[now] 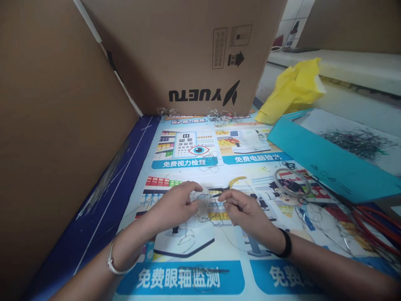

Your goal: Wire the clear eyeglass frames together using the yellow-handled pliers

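My left hand (177, 202) is closed, thumb and fingers pinching a loose coil of thin wire (205, 209) over the printed sheet. To the right of the coil, my right hand (246, 211) has its fingers curled and pressed together at the wire's edge. Thin strands run between the two hands, and one trails down toward the lower right. Just behind them lie pliers (237, 182) with yellow handles, their jaws partly hidden by my right fingers. Short lengths of wire (203, 271) rest on the sheet nearer to me.
Cardboard panels (188, 50) rise at the back and left, with wire scraps (221, 117) along the base. On the right stand a blue box (332, 161) with a heap of wire bits (354, 142), a yellow bag (291, 90), a pale wire ring (291, 182) and a red cable (372, 225).
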### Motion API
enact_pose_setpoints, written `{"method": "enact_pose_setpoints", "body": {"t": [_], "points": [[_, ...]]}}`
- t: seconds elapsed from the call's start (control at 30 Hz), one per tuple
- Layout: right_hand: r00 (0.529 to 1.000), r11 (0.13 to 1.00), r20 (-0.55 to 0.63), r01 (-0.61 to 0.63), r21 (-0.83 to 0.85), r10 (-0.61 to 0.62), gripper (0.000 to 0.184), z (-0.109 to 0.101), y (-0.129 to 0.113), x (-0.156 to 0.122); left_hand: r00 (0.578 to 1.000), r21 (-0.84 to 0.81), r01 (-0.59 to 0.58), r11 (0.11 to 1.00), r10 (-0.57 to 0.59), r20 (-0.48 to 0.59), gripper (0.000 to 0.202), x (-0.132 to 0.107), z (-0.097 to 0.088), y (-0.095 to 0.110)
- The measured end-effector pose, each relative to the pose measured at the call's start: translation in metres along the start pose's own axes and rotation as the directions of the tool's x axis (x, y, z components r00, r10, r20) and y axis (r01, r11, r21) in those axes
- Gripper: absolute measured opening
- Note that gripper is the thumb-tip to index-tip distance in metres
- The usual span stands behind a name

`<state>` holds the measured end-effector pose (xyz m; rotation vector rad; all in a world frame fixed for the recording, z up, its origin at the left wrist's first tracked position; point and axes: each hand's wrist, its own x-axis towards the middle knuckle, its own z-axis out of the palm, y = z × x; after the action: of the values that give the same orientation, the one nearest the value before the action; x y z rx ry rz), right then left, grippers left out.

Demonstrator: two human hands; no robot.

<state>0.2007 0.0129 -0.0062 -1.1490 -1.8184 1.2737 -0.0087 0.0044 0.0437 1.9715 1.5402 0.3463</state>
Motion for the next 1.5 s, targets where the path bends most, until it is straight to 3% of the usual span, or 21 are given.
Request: {"method": "enact_pose_setpoints", "body": {"t": [0.3, 0.53, 0.7, 1.0, 1.17, 1.37, 1.5], "points": [[0.999, 0.997, -0.026, 0.043, -0.063, -0.045, 0.02, 0.0, 0.002, -0.002, 1.0, 0.023, 0.004, 1.0, -0.004, 0.0, 0.017, -0.001, -0.006, 0.001], [0.95, 0.933, -0.074, 0.282, -0.222, -0.305, 0.018, -0.001, 0.003, -0.004, 0.999, -0.017, -0.047, 0.999, 0.046, -0.015, 0.016, 0.001, -0.008, 0.002], [0.908, 0.878, -0.071, 0.375, -0.296, -0.412, 0.018, -0.003, 0.005, -0.004, 0.998, -0.088, -0.066, 0.994, 0.065, -0.011, 0.017, 0.001, -0.008, -0.001], [0.89, 0.848, -0.074, 0.401, -0.348, -0.451, 0.018, -0.006, 0.007, -0.009, 1.0, -0.184, -0.024, 0.983, 0.023, -0.007, 0.017, 0.001, -0.009, -0.001], [0.903, 0.86, -0.086, 0.368, -0.354, -0.422, 0.018, -0.009, 0.006, -0.009, 0.997, -0.164, -0.065, 0.984, 0.06, -0.038, 0.016, 0.0, -0.007, 0.003], [0.876, 0.843, -0.132, 0.39, -0.372, -0.463, 0.017, -0.01, 0.002, -0.009, 0.991, -0.17, -0.125, 0.978, 0.114, -0.076, 0.016, -0.005, -0.006, 0.006], [0.886, 0.857, -0.149, 0.365, -0.363, -0.44, 0.016, -0.011, 0.001, -0.009, 0.988, -0.177, -0.141, 0.974, 0.126, -0.095, 0.016, -0.006, -0.006, 0.007]]}}
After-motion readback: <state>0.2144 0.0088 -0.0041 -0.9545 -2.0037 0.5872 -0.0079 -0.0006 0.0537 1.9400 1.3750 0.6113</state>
